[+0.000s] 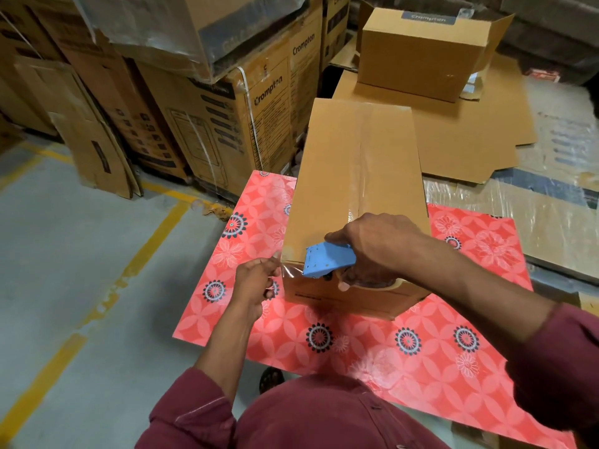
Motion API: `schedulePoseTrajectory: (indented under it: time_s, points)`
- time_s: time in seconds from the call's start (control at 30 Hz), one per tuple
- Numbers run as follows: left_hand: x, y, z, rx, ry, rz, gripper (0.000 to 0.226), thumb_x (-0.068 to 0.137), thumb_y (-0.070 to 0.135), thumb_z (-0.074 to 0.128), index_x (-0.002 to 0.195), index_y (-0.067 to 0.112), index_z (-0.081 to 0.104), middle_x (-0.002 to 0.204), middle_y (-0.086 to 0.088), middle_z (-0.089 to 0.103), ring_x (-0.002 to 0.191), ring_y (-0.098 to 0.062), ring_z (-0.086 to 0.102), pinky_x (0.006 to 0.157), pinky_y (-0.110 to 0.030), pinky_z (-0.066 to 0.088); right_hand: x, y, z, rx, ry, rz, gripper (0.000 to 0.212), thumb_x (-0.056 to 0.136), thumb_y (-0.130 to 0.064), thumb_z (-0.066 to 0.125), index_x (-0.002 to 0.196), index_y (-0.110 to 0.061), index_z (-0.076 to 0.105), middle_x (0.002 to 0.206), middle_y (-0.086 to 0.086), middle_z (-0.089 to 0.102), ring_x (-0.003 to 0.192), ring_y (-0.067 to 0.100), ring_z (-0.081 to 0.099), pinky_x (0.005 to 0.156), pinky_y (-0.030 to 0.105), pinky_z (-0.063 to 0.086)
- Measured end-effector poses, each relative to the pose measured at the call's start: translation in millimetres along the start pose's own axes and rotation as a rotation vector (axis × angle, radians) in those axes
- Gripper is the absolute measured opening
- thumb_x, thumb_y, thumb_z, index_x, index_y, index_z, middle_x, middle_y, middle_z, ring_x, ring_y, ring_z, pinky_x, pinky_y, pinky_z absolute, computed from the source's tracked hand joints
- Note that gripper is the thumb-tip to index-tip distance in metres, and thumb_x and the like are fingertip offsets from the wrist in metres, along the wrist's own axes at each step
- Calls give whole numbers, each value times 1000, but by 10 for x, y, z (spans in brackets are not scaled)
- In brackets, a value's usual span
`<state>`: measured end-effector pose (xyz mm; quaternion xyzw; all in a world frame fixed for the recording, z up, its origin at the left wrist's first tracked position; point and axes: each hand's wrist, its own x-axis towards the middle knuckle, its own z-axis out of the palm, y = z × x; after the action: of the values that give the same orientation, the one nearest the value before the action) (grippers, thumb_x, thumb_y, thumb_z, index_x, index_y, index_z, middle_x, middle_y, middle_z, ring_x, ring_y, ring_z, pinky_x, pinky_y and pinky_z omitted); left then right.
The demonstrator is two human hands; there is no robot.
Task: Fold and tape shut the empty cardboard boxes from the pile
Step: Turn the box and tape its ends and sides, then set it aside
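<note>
Here, mid-frame, the right hand (372, 246) grips the blue tape dispenser (327, 259) on the cardboard box (356, 176); the left hand (254, 281) pinches the clear tape (290, 271).

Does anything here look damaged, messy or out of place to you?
Mostly the background. The stacked Crompton cartons look battered, with torn plastic wrap hanging loose over the top one. Flattened cardboard sheets lie scattered behind the table. The box being taped itself looks tidy, though its clear tape is somewhat wrinkled.

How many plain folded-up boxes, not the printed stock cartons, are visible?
2: box being taped on the red patterned table; closed box behind, on flat cardboard sheets. Others may be hidden.
</note>
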<state>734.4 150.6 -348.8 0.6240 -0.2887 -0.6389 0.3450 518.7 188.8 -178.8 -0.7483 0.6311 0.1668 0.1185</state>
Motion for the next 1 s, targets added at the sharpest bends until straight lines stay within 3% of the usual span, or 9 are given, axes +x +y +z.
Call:
schedulePoseTrajectory:
  time_s: [0.13, 0.23, 0.43, 0.5, 0.57, 0.63, 0.7, 0.87, 1.0]
  points:
    - [0, -64, 34, -13, 37, 51, 26, 98, 21, 72, 76, 8, 67, 69, -4, 67, 48, -12, 40, 45, -24, 33, 20, -62, -41, -29, -14, 7, 87, 75, -72, 74, 151, -48, 41, 128, 2, 63, 109, 33, 64, 77, 38, 48]
    - [-29, -108, 78, -84, 102, 65, 30, 94, 27, 77, 72, 9, 69, 69, -5, 71, 60, -14, 57, 59, -32, 52, 59, -123, -36, -66, -23, 10, 77, 72, -75, 74, 140, -44, 53, 102, 1, 57, 90, 32, 58, 72, 37, 46]
    - [-74, -127, 145, 40, 232, 185, 30, 93, 34, 78, 71, 13, 74, 67, 4, 74, 64, -15, 59, 63, -28, 43, 119, -181, -70, -86, -61, 11, 78, 67, -78, 78, 129, -35, 59, 90, -2, 45, 85, 29, 49, 71, 38, 40]
    - [-21, -97, 113, 58, 219, 145, 24, 92, 36, 80, 76, 18, 77, 76, 5, 75, 82, -18, 66, 72, -28, 50, 114, -181, -78, -97, -65, 5, 79, 66, -79, 77, 127, -32, 60, 90, -2, 46, 85, 28, 50, 70, 38, 42]
    - [23, -96, 77, 83, 186, 34, 17, 88, 39, 82, 93, 23, 82, 96, 6, 76, 107, -23, 64, 100, -42, 51, 96, -185, -79, -107, -61, -1, 80, 65, -81, 76, 126, -31, 61, 89, -1, 48, 85, 28, 51, 69, 38, 43]
    - [-23, -156, 83, 41, 155, -67, 26, 92, 32, 81, 112, 16, 78, 106, 3, 72, 104, -21, 61, 108, -49, 47, 85, -189, -82, -116, -54, 3, 82, 64, -83, 75, 125, -30, 61, 94, 2, 55, 90, 30, 58, 70, 37, 43]
    - [-63, -279, 114, -16, 174, -86, 22, 94, 25, 78, 112, 12, 73, 108, -3, 72, 91, -17, 59, 98, -42, 49, 80, -186, -85, -118, -49, 3, 83, 63, -86, 72, 123, -30, 61, 100, 4, 60, 93, 32, 61, 70, 37, 42]
    - [-241, -154, 34, 193, 322, 484, 18, 98, 14, 69, 110, 26, 76, 120, 1, 75, 108, -12, 68, 88, -21, 51, 85, -149, -51, -122, -44, -94, 94, 69, -90, 62, 138, -26, 53, 123, 7, 51, 110, 36, 61, 72, 39, 43]
    - [-404, 33, -9, 622, 5, 1162, 41, 89, 11, 58, 128, 11, 73, 133, -2, 71, 127, -12, 64, 110, -27, 47, 10, -154, -136, -153, -20, -242, 84, 81, -79, 62, 152, -43, 37, 135, 7, 48, 120, 35, 56, 78, 40, 48]
